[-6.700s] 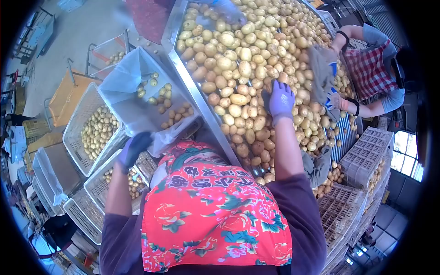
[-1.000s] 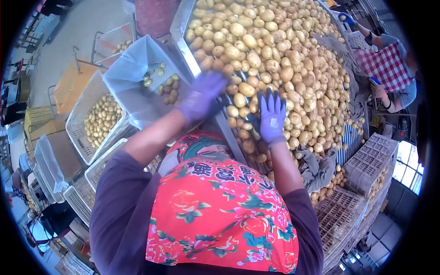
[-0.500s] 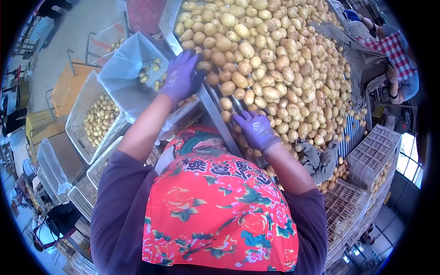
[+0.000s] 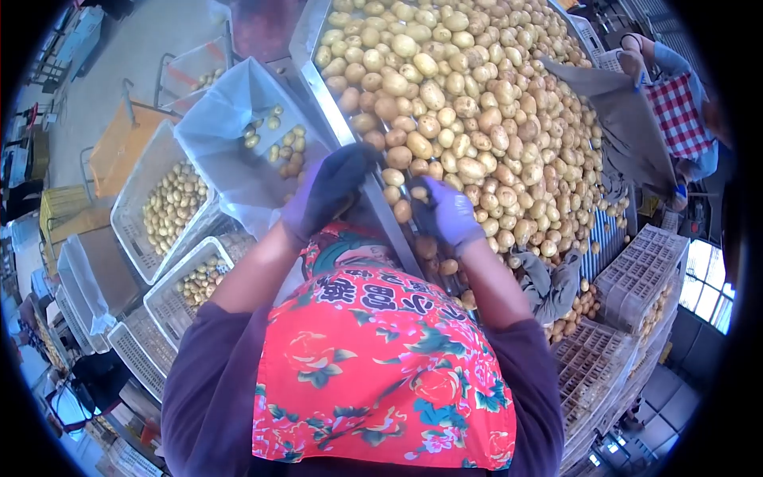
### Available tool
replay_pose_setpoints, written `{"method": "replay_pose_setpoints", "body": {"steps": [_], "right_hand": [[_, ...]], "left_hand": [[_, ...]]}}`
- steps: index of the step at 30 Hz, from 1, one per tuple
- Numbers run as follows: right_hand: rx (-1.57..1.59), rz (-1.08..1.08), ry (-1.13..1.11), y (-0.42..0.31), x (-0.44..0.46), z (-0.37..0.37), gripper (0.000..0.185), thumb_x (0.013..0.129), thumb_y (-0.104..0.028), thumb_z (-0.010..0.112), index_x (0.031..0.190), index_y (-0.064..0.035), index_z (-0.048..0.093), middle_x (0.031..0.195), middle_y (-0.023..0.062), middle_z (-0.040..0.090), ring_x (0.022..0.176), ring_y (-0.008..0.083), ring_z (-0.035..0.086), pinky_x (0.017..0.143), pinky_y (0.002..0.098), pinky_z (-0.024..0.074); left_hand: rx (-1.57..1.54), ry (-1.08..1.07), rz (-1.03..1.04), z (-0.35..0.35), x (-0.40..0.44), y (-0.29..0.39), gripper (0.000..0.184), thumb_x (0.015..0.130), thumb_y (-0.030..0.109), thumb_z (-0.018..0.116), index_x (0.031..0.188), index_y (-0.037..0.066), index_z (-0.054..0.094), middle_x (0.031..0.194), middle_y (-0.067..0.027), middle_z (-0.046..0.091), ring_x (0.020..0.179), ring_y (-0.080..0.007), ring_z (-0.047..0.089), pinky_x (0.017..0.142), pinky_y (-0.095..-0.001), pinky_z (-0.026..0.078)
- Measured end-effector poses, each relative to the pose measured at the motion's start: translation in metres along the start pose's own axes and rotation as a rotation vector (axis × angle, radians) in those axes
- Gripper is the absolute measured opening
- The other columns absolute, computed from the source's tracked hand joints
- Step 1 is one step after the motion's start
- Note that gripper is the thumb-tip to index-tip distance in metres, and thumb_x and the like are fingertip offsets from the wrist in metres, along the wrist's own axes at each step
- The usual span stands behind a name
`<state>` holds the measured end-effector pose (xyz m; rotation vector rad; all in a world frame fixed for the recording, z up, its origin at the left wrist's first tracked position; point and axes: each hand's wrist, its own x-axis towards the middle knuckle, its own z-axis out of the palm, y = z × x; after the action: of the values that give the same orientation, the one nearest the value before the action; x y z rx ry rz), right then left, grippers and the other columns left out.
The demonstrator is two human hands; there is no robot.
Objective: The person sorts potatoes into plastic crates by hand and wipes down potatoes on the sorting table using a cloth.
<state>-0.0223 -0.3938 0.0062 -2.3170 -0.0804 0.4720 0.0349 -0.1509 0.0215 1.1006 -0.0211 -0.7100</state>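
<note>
A broad heap of potatoes [image 4: 485, 119] lies on the metal-edged sorting table in front of me. My left hand [image 4: 335, 189], in a purple glove with a dark palm, is curled at the table's metal rim [image 4: 389, 215]. Motion blurs it, and whatever its fingers hold is hidden. At the near edge of the heap, my right hand [image 4: 451, 213] wears the same kind of glove. Its fingers are bent around a small potato [image 4: 419, 192]. Left of the rim stands a crate with a blue plastic liner [image 4: 218, 119], a few potatoes lying inside.
White crates [image 4: 131, 215] partly filled with potatoes stand at left. Stacked crates [image 4: 644, 270] rise at right, near a grey cloth [image 4: 548, 282]. Across the table, a person in a checked garment [image 4: 679, 115] is beside a grey sheet [image 4: 628, 127].
My left hand has drawn back from over the lined crate's edge toward my body and turned, showing its dark palm. My right hand has turned and curled. The person opposite has shifted with the grey sheet.
</note>
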Motion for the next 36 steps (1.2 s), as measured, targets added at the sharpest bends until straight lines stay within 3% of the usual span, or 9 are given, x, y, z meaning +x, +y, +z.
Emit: {"method": "replay_pose_setpoints", "body": {"steps": [3,5,7,12,19,22,25,30,36], "right_hand": [[0.606,-0.004,0.034,-0.019,-0.009,0.003,0.040,0.087,-0.003,0.061,0.126,-0.0046,0.052,0.105,0.0063,0.063,0.092,0.0124,0.059,0.079,0.0281,0.0499],[0.732,0.082,-0.062,-0.048,-0.017,0.006,0.040,0.091,-0.006,0.058,0.130,-0.0028,0.050,0.112,0.0073,0.060,0.104,0.0101,0.055,0.084,0.0253,0.0479],[0.967,0.304,0.067,-0.065,-0.004,-0.022,0.038,0.091,-0.009,0.057,0.128,-0.0040,0.052,0.116,0.0096,0.060,0.107,0.0153,0.055,0.085,0.0278,0.0481],[-0.950,-0.094,0.485,0.029,0.058,-0.039,0.038,0.083,-0.018,0.060,0.120,-0.0105,0.058,0.117,0.0140,0.060,0.103,0.0328,0.059,0.088,0.0403,0.0466],[-0.255,-0.244,0.411,0.011,0.060,-0.035,0.039,0.075,-0.022,0.071,0.109,-0.0060,0.063,0.099,0.0133,0.066,0.093,0.0343,0.062,0.083,0.0424,0.0482],[-0.472,-0.493,0.274,-0.016,0.037,-0.010,0.061,0.074,-0.024,0.074,0.127,-0.0037,0.051,0.116,0.0204,0.058,0.108,0.0346,0.057,0.093,0.0367,0.0451],[0.478,-0.146,0.088,-0.018,0.038,-0.016,0.056,0.082,-0.022,0.068,0.130,-0.0025,0.047,0.122,0.0176,0.055,0.113,0.0290,0.054,0.098,0.0355,0.0418],[-0.043,-0.386,0.402,-0.006,0.041,-0.050,0.032,0.085,-0.012,0.065,0.112,0.0019,0.058,0.106,0.0202,0.063,0.101,0.0363,0.060,0.089,0.0398,0.0477],[-0.063,-0.258,0.310,0.003,0.014,-0.036,0.030,0.086,-0.011,0.064,0.114,0.0002,0.060,0.108,0.0159,0.064,0.103,0.0276,0.061,0.091,0.0353,0.0464]], "left_hand": [[-0.195,-0.157,0.100,0.002,-0.021,-0.030,0.047,0.092,0.014,0.059,0.136,0.002,0.044,0.127,-0.0087,0.055,0.117,-0.0192,0.053,0.100,-0.0358,0.041],[-0.659,-0.159,-0.260,0.015,-0.026,-0.016,0.055,0.091,0.017,0.061,0.140,0.002,0.039,0.134,-0.0109,0.049,0.120,-0.0203,0.050,0.100,-0.0361,0.041],[-0.273,-0.264,-0.025,0.004,-0.021,-0.036,0.056,0.091,0.018,0.061,0.139,0.002,0.039,0.134,-0.0117,0.049,0.119,-0.0215,0.050,0.099,-0.0356,0.041],[-0.225,-0.185,0.048,-0.006,-0.019,-0.048,0.052,0.092,0.021,0.061,0.136,0.001,0.042,0.132,-0.0123,0.051,0.118,-0.0230,0.052,0.097,-0.0357,0.043],[-1.020,0.020,-0.114,0.014,0.002,-0.032,0.048,0.097,0.034,0.047,0.133,0.003,0.045,0.134,-0.0134,0.050,0.122,-0.0301,0.050,0.101,-0.0438,0.041],[-0.294,-0.057,0.167,0.016,0.006,-0.043,0.050,0.097,0.037,0.045,0.134,0.004,0.044,0.135,-0.0142,0.050,0.123,-0.0293,0.049,0.102,-0.0445,0.040],[0.027,0.039,0.234,0.001,0.018,-0.065,0.049,0.097,0.037,0.046,0.133,0.003,0.045,0.132,-0.0139,0.052,0.120,-0.0270,0.051,0.098,-0.0422,0.044],[0.029,0.219,0.398,-0.086,0.014,-0.018,0.046,0.094,0.039,0.047,0.123,0.004,0.053,0.122,-0.0139,0.057,0.107,-0.0269,0.060,0.091,-0.0375,0.049],[-0.729,0.816,0.354,-0.238,0.053,0.101,0.057,0.090,0.049,0.050,0.131,0.008,0.044,0.132,-0.0167,0.045,0.115,-0.0338,0.051,0.095,-0.0495,0.043]]}}
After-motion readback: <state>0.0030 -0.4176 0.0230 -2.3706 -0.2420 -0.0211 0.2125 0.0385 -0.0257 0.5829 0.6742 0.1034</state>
